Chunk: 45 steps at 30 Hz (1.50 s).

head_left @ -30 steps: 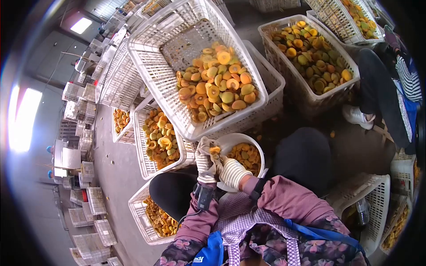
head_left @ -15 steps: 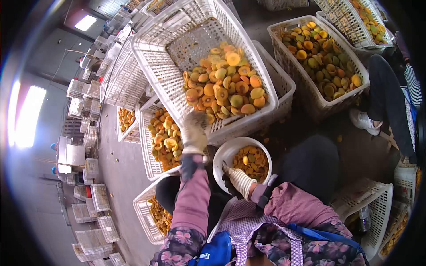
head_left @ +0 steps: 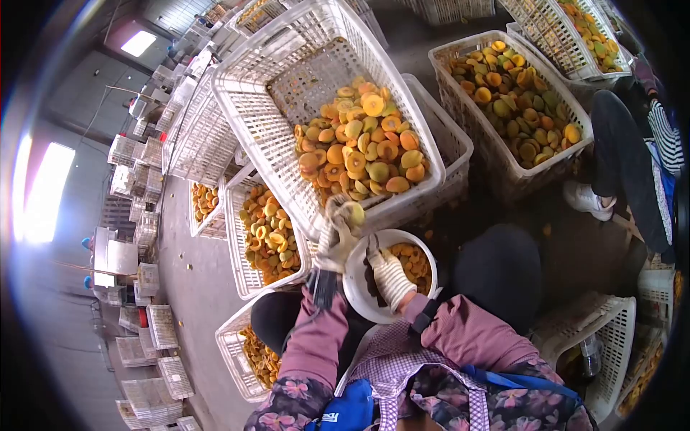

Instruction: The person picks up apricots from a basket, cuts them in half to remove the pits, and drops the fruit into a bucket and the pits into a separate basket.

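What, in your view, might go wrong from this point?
The apricot piece in the left hand might slip and fall outside the white bucket. The apricot halves heaped at the near end of the white crate might roll or tumble if bumped.

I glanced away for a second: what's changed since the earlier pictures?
The left hand went from beside the right hand to the big crate, then came back towards the bucket. It now holds a yellow-green fruit; the orange piece seen at the hands first is no longer there. The right hand stayed at the bucket; the big crate stands as before.
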Each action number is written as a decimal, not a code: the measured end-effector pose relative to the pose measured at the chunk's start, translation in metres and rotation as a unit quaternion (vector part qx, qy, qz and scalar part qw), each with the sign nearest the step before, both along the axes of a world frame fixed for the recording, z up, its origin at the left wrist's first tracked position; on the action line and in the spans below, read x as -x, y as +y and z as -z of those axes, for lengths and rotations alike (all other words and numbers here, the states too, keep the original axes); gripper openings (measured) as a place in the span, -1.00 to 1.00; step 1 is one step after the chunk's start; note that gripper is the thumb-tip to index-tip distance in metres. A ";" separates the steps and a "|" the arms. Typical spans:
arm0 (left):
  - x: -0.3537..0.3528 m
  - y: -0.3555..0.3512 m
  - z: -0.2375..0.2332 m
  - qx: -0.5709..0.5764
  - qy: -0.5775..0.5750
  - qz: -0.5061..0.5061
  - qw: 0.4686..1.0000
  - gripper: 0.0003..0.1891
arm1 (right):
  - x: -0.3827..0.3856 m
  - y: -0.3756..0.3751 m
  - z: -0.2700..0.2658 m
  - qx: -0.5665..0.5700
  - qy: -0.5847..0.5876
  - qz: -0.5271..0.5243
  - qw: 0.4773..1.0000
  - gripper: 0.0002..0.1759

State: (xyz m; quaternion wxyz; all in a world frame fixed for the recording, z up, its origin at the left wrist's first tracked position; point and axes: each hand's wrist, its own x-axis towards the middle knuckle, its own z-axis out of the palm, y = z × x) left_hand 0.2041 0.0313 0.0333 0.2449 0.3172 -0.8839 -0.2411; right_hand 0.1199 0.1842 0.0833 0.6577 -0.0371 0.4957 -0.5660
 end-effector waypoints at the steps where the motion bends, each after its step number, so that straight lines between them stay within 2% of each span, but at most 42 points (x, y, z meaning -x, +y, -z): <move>1: -0.002 0.022 0.004 -0.164 0.139 -0.027 0.976 -0.65 | -0.007 -0.004 0.021 0.089 0.100 0.039 0.990 -0.54; 2: -0.011 0.032 0.006 -0.438 0.208 0.021 0.874 -0.61 | -0.010 -0.005 0.032 0.128 0.167 0.040 0.977 -0.61; 3: -0.014 0.055 -0.003 -0.527 0.313 0.047 0.789 -0.56 | -0.012 -0.005 0.038 0.162 0.235 0.046 0.957 -0.67; 4: -0.008 0.070 -0.011 -0.526 0.315 0.045 0.789 -0.56 | -0.013 -0.002 0.043 0.163 0.235 0.043 0.957 -0.67; 6: 0.000 0.089 -0.021 -0.353 0.315 -0.075 0.878 -0.57 | -0.012 0.002 0.037 0.141 0.288 -0.034 0.947 -0.64; 10: -0.008 0.089 -0.024 -0.366 0.318 -0.084 0.870 -0.57 | -0.010 0.013 0.023 0.129 0.360 -0.065 0.922 -0.60; 11: -0.008 0.091 -0.032 -0.384 0.344 -0.074 0.853 -0.62 | -0.002 0.017 0.004 0.091 0.401 -0.110 0.905 -0.59; 12: -0.008 0.093 -0.040 -0.402 0.370 -0.064 0.835 -0.66 | -0.001 0.020 -0.001 0.092 0.401 -0.108 0.905 -0.59; 13: -0.005 0.101 -0.088 -0.518 0.366 0.029 0.773 -0.73 | 0.000 0.022 -0.004 0.096 0.424 -0.108 0.894 -0.57; 15: 0.000 0.102 -0.103 -0.620 0.353 0.120 0.690 -0.79 | 0.002 0.022 -0.003 0.101 0.445 -0.108 0.883 -0.54; 17: 0.000 0.091 -0.058 -0.579 0.345 -0.171 0.719 -0.82 | 0.002 0.021 0.002 0.094 0.506 -0.160 0.843 -0.59; 18: -0.007 0.085 -0.047 -0.578 0.345 -0.174 0.719 -0.82 | 0.003 0.021 0.002 0.095 0.504 -0.163 0.843 -0.59; 19: -0.014 0.080 -0.037 -0.521 0.304 -0.108 0.790 -0.80 | 0.004 0.022 0.002 0.091 0.519 -0.175 0.832 -0.60; 22: -0.019 0.072 -0.021 -0.536 0.296 -0.124 0.781 -0.72 | 0.006 0.019 0.004 0.076 0.520 -0.206 0.826 -0.55; 25: -0.012 0.089 -0.040 -0.511 0.324 -0.129 0.786 -0.72 | 0.003 0.017 0.019 0.058 0.491 -0.246 0.834 -0.45; 26: -0.011 0.095 -0.048 -0.501 0.334 -0.131 0.788 -0.66 | 0.001 0.019 0.015 0.148 0.416 -0.225 0.868 -0.46; 27: -0.010 0.100 -0.054 -0.490 0.344 -0.133 0.790 -0.59 | -0.004 0.022 0.008 0.168 0.258 -0.176 0.935 -0.49; 28: -0.008 0.103 -0.057 -0.478 0.354 -0.133 0.793 -0.51 | -0.009 0.025 -0.001 0.175 0.093 -0.116 0.973 -0.51; 29: -0.009 0.108 -0.055 -0.498 0.390 -0.154 0.759 -0.54 | -0.015 0.022 0.007 0.168 0.202 -0.143 0.954 -0.52; 30: -0.009 0.111 -0.050 -0.460 0.393 -0.151 0.781 -0.62 | -0.018 0.018 0.013 0.159 0.309 -0.166 0.923 -0.52; 31: -0.009 0.113 -0.049 -0.487 0.401 -0.168 0.758 -0.63 | -0.016 0.019 0.021 0.141 0.343 -0.191 0.909 -0.53; 32: -0.008 0.115 -0.051 -0.513 0.409 -0.185 0.732 -0.63 | -0.010 0.023 0.005 0.141 0.344 -0.189 0.909 -0.53; 33: -0.007 0.116 -0.053 -0.512 0.410 -0.184 0.732 -0.63 | -0.003 0.028 -0.012 0.101 0.402 -0.242 0.877 -0.57; 34: -0.006 0.116 -0.056 -0.509 0.400 -0.181 0.740 -0.60 | 0.000 0.029 -0.020 0.061 0.459 -0.294 0.836 -0.60; 35: -0.004 0.115 -0.059 -0.504 0.392 -0.178 0.749 -0.57 | -0.014 0.027 0.023 0.136 0.530 -0.281 0.788 -0.63; 36: -0.001 0.115 -0.065 -0.432 0.341 -0.158 0.819 -0.55 | -0.009 0.031 0.019 0.240 0.592 -0.273 0.719 -0.63; 37: -0.004 0.112 -0.068 -0.436 0.312 -0.152 0.830 -0.55 | -0.017 0.029 0.029 0.259 0.458 -0.220 0.821 -0.62; 38: -0.008 0.111 -0.072 -0.441 0.279 -0.144 0.841 -0.55 | -0.019 0.026 0.021 0.268 0.307 -0.160 0.899 -0.61; 39: -0.006 0.110 -0.077 -0.401 0.266 -0.119 0.868 -0.58 | -0.015 0.025 0.014 0.271 0.307 -0.159 0.898 -0.61; 40: -0.005 0.108 -0.077 -0.401 0.265 -0.120 0.869 -0.58 | -0.010 0.029 0.007 0.191 0.385 -0.251 0.867 -0.62; 41: -0.002 0.105 -0.077 -0.454 0.286 -0.165 0.828 -0.60 | -0.005 0.031 -0.004 0.107 0.455 -0.339 0.817 -0.61; 42: 0.002 0.102 -0.077 -0.504 0.305 -0.209 0.781 -0.62 | -0.005 0.031 -0.001 0.106 0.454 -0.340 0.817 -0.61; 43: 0.004 0.102 -0.078 -0.525 0.332 -0.218 0.753 -0.63 | -0.006 0.032 0.005 0.162 0.486 -0.308 0.802 -0.61; 44: 0.003 0.103 -0.081 -0.497 0.283 -0.222 0.790 -0.61 | -0.008 0.032 0.010 0.218 0.514 -0.276 0.782 -0.60; 45: 0.003 0.105 -0.082 -0.497 0.292 -0.218 0.788 -0.60 | -0.013 0.032 0.013 0.211 0.268 -0.182 0.922 -0.61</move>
